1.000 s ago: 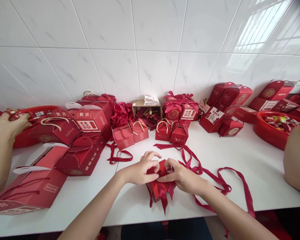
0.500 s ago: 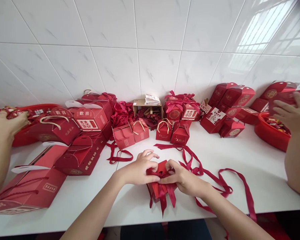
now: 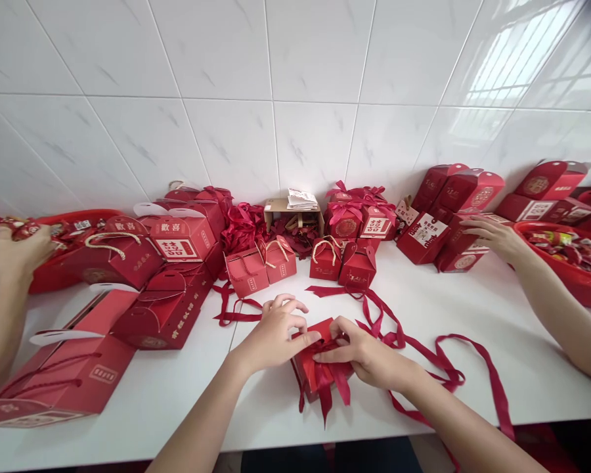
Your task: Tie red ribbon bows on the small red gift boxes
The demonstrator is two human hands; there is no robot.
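In front of me on the white table stands a small red gift box [image 3: 305,374], with a dark red ribbon [image 3: 339,383] gathered on its top and loose tails hanging down its front. My right hand [image 3: 367,355] pinches the ribbon at the knot, thumb and index finger bent close together. My left hand [image 3: 276,334] is at the box's left side, fingers apart, its thumb reaching to the ribbon's edge. My hands partly hide the knot. More loose ribbon [image 3: 418,348] trails across the table to the right.
Red gift boxes [image 3: 165,302] are stacked at left. Small boxes [image 3: 325,261] and ribboned boxes [image 3: 347,226] stand by the wall. A co-worker's hand [image 3: 497,236] touches boxes at right, beside a red candy basin [image 3: 566,282]. Another person's hand [image 3: 17,253] is at the left basin [image 3: 59,272].
My left thumb and fingers have parted at the ribbon, while my right hand keeps its pinch. The co-worker's hand at right has moved from above the basin leftward to the boxes.
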